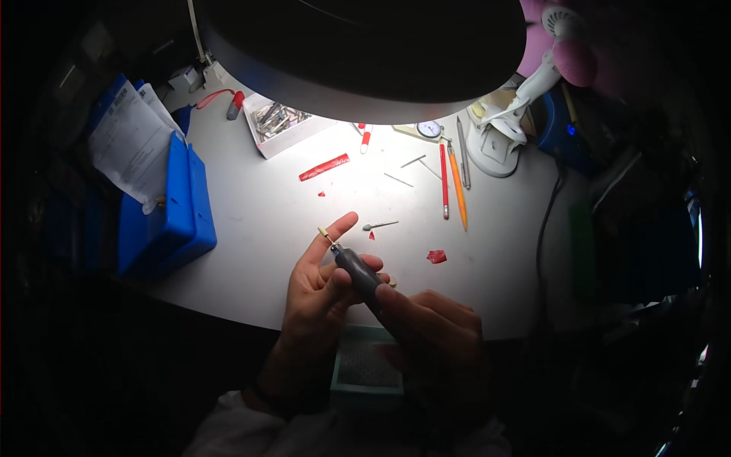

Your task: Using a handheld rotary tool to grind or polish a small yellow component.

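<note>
A dark grey rotary handpiece (358, 276) points up and to the left between my hands, a small pale tip (324, 233) fitted in its metal collar. My right hand (440, 331) is closed round its rear part. The thumb and curled fingers of my left hand (308, 295) hold the front part, while the index finger stretches out past the collar, behind the tip. Beyond them on the table lies a loose grey bit with a thin shank (379, 225). Small red scraps (436, 257) lie nearby. Something small and pale (392, 281) shows by my fingers, too hidden to name.
Under my hands is a light green tray (367, 391). A lamp (365, 68) overhangs the table. Farther back are a white box of metal bits (285, 139), a red strip (324, 167), pencils (458, 186), a dial gauge (429, 129) and a white fan stand (493, 152). Blue bins (183, 206) stand left.
</note>
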A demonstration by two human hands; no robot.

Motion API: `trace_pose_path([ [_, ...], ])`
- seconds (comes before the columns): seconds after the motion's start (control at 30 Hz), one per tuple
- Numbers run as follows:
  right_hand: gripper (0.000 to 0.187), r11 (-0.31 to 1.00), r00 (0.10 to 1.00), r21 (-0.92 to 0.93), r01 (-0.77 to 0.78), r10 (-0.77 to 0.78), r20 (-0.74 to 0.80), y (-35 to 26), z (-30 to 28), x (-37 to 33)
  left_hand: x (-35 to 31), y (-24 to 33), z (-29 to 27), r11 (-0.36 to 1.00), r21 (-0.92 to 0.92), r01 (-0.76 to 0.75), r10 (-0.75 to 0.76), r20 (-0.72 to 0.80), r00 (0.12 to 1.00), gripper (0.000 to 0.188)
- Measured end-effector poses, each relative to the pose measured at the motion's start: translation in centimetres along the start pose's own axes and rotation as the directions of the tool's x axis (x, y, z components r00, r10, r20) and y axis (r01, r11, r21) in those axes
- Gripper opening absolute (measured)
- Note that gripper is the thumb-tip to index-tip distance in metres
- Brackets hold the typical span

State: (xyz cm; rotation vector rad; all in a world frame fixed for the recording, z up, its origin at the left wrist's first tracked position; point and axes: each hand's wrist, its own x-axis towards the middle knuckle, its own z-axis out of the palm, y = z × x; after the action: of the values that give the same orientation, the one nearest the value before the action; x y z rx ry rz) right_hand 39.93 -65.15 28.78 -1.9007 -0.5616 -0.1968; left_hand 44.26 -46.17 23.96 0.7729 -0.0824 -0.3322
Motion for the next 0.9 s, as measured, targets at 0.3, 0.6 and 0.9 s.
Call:
trace_pose_path([
  [0.3, 0.051, 0.949, 0.874, 0.303, -0.088, 0.219, -0.433, 4.1, 0.3, -1.7, -1.4, 1.1, 2.8, 0.468, 0.879, -0.086, 0.251, -0.039, 0.967, 0.074],
  [0.6, 0.037, 0.979, 0.973, -0.188, -0.084, 0.041, -0.225, 5.2, 0.9, 0.1, -0.8, 0.2, 1.7, 0.004, 0.987, -0.159, 0.273, 0.152, 0.950, 0.023],
  [0.9, 0.030, 0.958, 0.988, -0.283, -0.045, 0.002, -0.152, 4.2, 0.7, 0.5, -1.1, -0.1, 1.6, 0.221, 0.969, -0.106, 0.293, 0.038, 0.955, 0.014],
])
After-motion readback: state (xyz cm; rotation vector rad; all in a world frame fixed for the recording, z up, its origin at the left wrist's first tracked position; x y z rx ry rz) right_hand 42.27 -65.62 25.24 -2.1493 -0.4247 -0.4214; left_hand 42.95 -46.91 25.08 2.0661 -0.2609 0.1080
